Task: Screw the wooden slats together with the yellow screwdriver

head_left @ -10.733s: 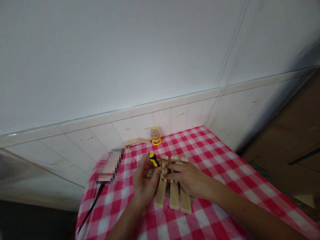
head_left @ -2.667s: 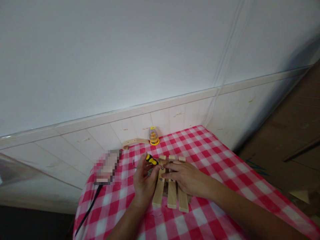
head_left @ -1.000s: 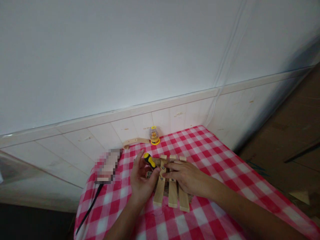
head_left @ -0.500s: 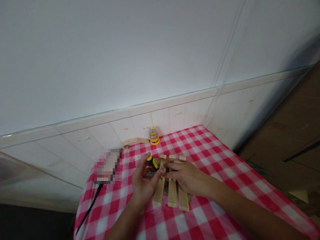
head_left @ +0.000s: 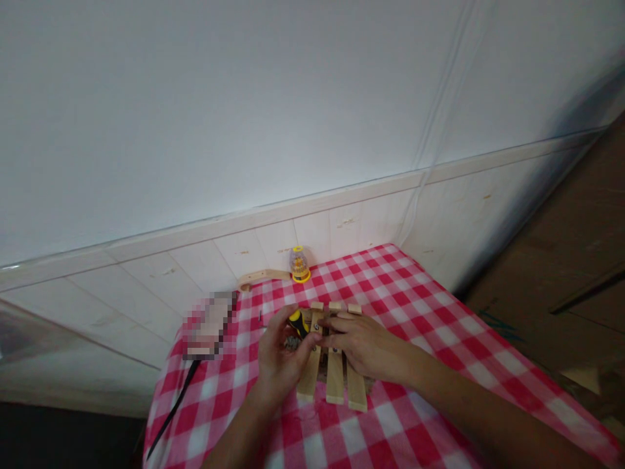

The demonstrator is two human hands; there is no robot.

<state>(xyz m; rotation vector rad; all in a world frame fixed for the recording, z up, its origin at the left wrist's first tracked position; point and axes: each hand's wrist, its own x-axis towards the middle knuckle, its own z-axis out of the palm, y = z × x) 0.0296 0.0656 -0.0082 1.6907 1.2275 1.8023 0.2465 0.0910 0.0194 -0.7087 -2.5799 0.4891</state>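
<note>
A screwdriver with a yellow and black handle (head_left: 299, 322) is in the curled fingers of my left hand (head_left: 282, 358). Its handle slants over the leftmost of three pale wooden slats (head_left: 307, 378); the tip cannot be made out. My right hand (head_left: 364, 342) lies across the slats from the right, with two fingers stretched onto the left slat and the thumb hidden. Beside these fingertips a dark round screw or fitting (head_left: 316, 327) shows on the wood. Under the slats is a brown, rough-looking piece (head_left: 323, 371), mostly covered.
Against the wall stands a clear, yellow-based container (head_left: 299, 266), next to a curved wooden piece (head_left: 263, 276). A pixelated flat object (head_left: 211, 326) with a black strap (head_left: 176, 407) lies at the left edge of the red-and-white checked tablecloth (head_left: 415, 306). A small dark item (head_left: 260, 316) lies left of the slats.
The screwdriver handle has dipped and tilted slightly, and my left fingers have shifted with it. My right hand and the slats stay in nearly the same place.
</note>
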